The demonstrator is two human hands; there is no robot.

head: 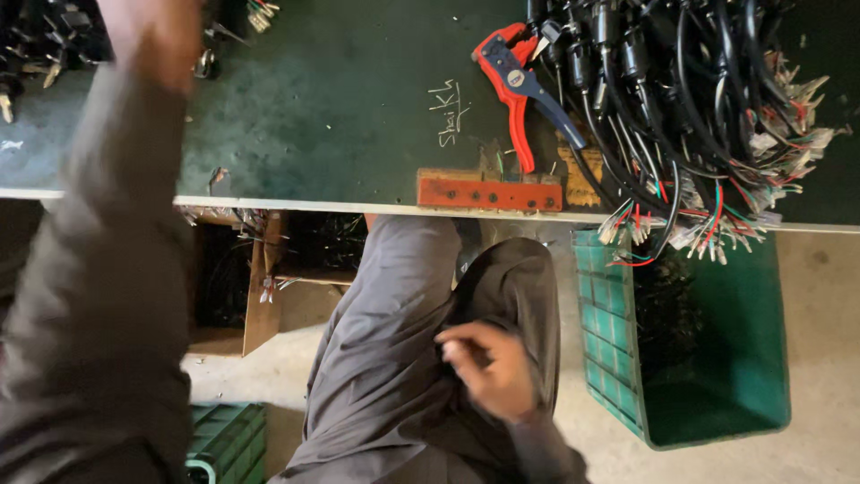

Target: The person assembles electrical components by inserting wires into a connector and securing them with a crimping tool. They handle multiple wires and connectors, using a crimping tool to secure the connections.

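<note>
Dark green worktop carries a red wire stripper beside bundled cables; left hand reaches across it, grip blurred beyond telling, while right hand rests loosely curled, empty, on the lap.

dim, uneven indoor light, motion blur on both hands, darkness beneath the bench

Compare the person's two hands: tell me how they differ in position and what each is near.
The left hand is raised over the green bench, blurred, near the top edge; the right hand is low, resting on the grey trousers at the lap. The left hand lies far from the red wire stripper; the right is beside the green crate. Neither visibly holds anything.
</note>
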